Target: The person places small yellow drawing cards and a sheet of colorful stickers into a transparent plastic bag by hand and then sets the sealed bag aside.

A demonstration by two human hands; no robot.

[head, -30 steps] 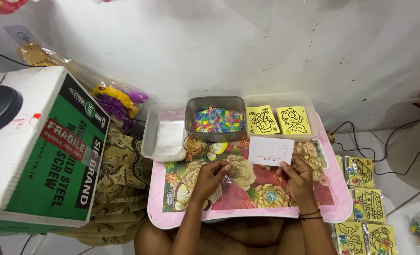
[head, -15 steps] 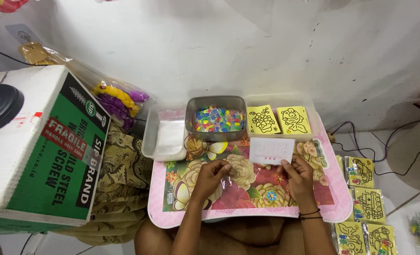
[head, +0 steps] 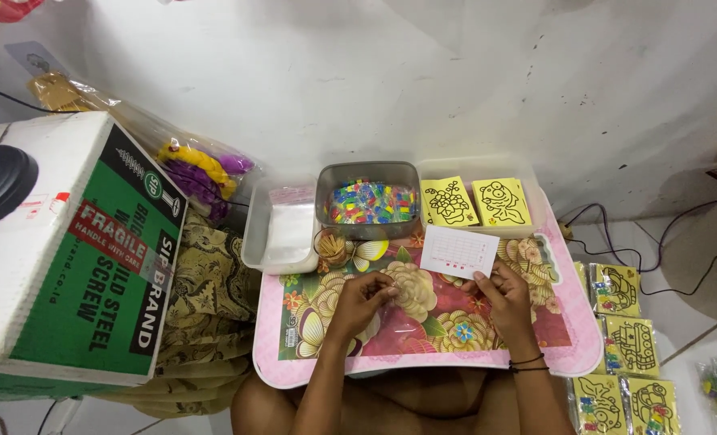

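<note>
A person is sitting at a pink tray table with a flower pattern. The left hand is resting on the table, with its fingers curling over a clear plastic sleeve. The right hand is holding the lower edge of a small white card. Behind the hands, a grey tub is holding many colourful small pieces. Beside it, two yellow picture cards are lying in a clear tray. A green and white cardboard box is standing well apart at the left.
</note>
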